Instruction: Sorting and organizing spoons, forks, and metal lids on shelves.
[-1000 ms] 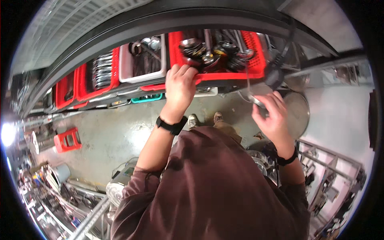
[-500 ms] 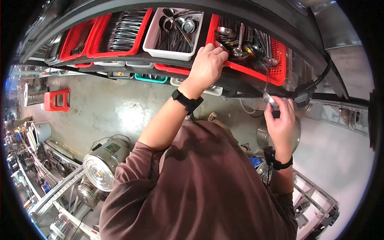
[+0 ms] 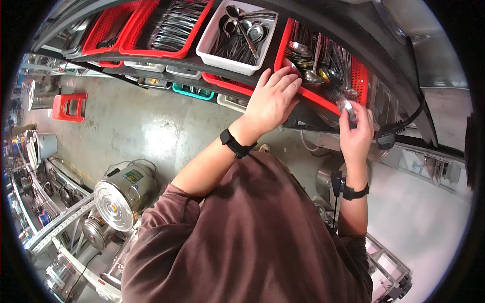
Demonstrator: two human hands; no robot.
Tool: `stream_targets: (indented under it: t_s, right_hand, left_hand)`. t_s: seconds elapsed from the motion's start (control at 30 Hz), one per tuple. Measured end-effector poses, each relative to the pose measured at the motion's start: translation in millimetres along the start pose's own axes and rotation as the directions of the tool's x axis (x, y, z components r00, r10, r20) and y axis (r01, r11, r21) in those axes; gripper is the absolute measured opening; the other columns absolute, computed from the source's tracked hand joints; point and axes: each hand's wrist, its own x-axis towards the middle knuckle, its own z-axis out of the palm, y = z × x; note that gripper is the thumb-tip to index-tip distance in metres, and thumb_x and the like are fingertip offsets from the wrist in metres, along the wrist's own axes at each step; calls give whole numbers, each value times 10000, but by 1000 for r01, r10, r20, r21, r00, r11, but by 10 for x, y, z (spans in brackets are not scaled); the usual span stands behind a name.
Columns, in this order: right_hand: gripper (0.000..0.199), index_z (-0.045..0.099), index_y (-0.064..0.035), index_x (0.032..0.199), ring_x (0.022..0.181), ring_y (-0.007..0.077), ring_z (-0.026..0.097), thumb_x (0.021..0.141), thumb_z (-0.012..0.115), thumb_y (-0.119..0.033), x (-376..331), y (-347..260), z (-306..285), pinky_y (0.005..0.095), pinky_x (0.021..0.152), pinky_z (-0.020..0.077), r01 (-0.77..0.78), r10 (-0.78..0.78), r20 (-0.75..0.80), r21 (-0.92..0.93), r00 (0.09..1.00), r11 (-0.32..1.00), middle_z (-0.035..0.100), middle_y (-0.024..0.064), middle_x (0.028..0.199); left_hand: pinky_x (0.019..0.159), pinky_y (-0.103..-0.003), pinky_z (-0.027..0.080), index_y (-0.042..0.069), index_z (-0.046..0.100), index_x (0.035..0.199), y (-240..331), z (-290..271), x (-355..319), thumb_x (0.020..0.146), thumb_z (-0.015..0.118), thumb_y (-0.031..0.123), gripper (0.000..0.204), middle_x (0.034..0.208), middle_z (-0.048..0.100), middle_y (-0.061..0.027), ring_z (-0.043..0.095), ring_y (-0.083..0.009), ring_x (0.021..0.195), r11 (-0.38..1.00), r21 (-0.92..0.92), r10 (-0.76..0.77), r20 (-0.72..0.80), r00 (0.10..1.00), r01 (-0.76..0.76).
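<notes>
A red plastic basket [image 3: 322,99] holding several metal ladles and spoons stands on the dark shelf at the upper right. My left hand [image 3: 273,99] is open over the basket's front left corner, fingers stretched out and holding nothing. By the front right rim, my right hand [image 3: 357,129] pinches a shiny metal spoon [image 3: 347,108] by its rounded end. Its other end is hard to make out against the utensils in the basket. One of those utensils is a ladle [image 3: 313,77], lying bowl toward me.
Left of the basket stands a white tub [image 3: 222,61] of ladles. Further left are red baskets [image 3: 151,52] of cutlery. A black plug [image 3: 388,137] hangs at the right shelf edge. Behind me on the floor are a red stool [image 3: 69,107] and a steel pot [image 3: 115,204].
My left hand has loosened from the basket's rim, and its fingers have straightened. My right hand has raised the spoon from below the shelf edge to the basket's rim. The view has shifted slightly.
</notes>
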Motion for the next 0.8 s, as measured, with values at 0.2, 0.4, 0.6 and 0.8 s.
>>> stream_targets:
  t_s: [0.2,0.4,0.6,0.8]
  right_hand:
    - [203,746,-57,1179,935,358,702,1009,766,-166,368,162,223,450,829,555,59,-56,28,-122,998,991,717,166,992]
    - [232,774,-78,1166,971,388,707,997,783,-238,696,433,480,506,857,564,126,-96,108,-323,989,938,758,172,1021]
    - [286,781,-89,1172,1003,394,732,969,821,-287,933,604,657,496,890,587,6,53,262,-219,964,976,775,174,1049]
    - [346,785,-42,1197,1027,367,736,968,824,-299,965,399,574,475,914,583,119,-44,277,-259,960,959,774,174,1068]
  left_hand:
    - [1107,-476,486,83,722,1225,-90,85,93,874,841,221,396,1184,691,-87,623,-313,1223,1000,14,-11,138,990,10]
    - [913,-435,526,104,704,1036,-86,248,161,816,840,158,264,1055,661,-53,620,-306,1062,998,47,-56,101,993,52]
    - [905,-436,525,107,715,1026,-106,308,126,836,811,132,215,1056,665,-51,626,-303,1056,996,65,-60,67,996,56]
    - [910,-437,518,106,718,999,-137,280,147,878,743,125,125,1027,665,-46,626,-297,1031,998,57,-31,96,995,26]
